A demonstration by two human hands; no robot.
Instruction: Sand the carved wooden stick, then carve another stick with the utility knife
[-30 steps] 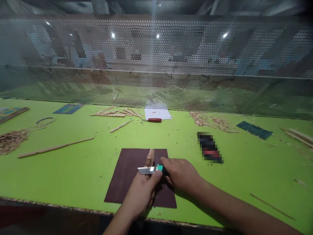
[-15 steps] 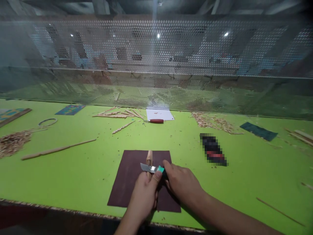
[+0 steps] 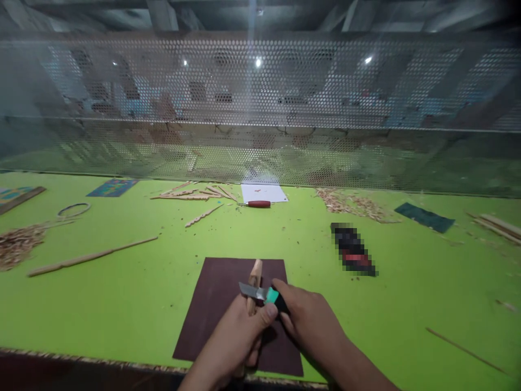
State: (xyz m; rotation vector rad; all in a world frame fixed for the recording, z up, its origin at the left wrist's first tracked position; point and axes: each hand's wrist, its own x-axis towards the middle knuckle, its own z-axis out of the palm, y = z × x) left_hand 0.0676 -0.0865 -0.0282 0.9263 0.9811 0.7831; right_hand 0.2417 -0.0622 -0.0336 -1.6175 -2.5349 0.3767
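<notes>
My left hand is closed around a short carved wooden stick, whose pale tapered end points away from me. In my right hand is a utility knife with a black and teal handle. Its flat metal blade lies across the stick and points left. My left thumb presses near the teal part of the handle. Both hands are over a dark brown square mat. The lower part of the stick is hidden by my left hand.
A long carved stick lies left. Farther back are a red-handled tool, white paper, carved wood pieces and shavings. A pixelated dark object lies right. A perforated screen borders the green table.
The stick's far end has tilted rightward, and the knife and both hands sit slightly lower in view. The blade is still across the wood. The whole view has shifted a little.
</notes>
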